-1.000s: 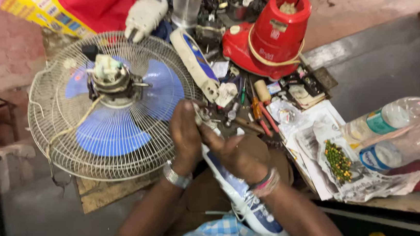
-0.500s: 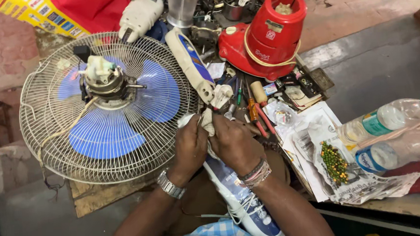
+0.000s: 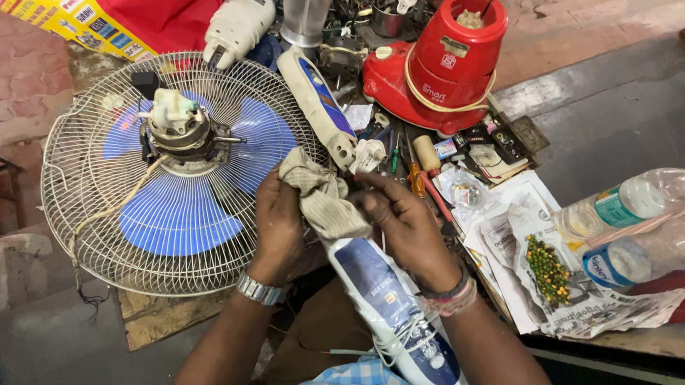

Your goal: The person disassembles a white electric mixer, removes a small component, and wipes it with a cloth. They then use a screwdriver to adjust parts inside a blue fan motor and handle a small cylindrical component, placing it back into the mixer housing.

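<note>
Both of my hands hold a crumpled beige cloth (image 3: 320,195) over a white and blue iron-like appliance (image 3: 384,293) that lies on my lap. My left hand (image 3: 277,220), with a metal watch on its wrist, grips the cloth's left side. On the right side my right hand (image 3: 404,220), with bracelets on its wrist, pinches the cloth; whether a small part sits in its fingers is hidden. A white cord is wrapped round the appliance's near end.
A fan (image 3: 170,167) with blue blades and a white wire cage lies flat at left. A second white and blue appliance (image 3: 320,107), a red mixer base (image 3: 442,63), screwdrivers (image 3: 425,175), newspaper with green peas (image 3: 549,271) and two plastic bottles (image 3: 636,198) crowd the bench.
My hands have shifted slightly left and up over the appliance. The beige cloth, barely visible before, is now bunched between both hands.
</note>
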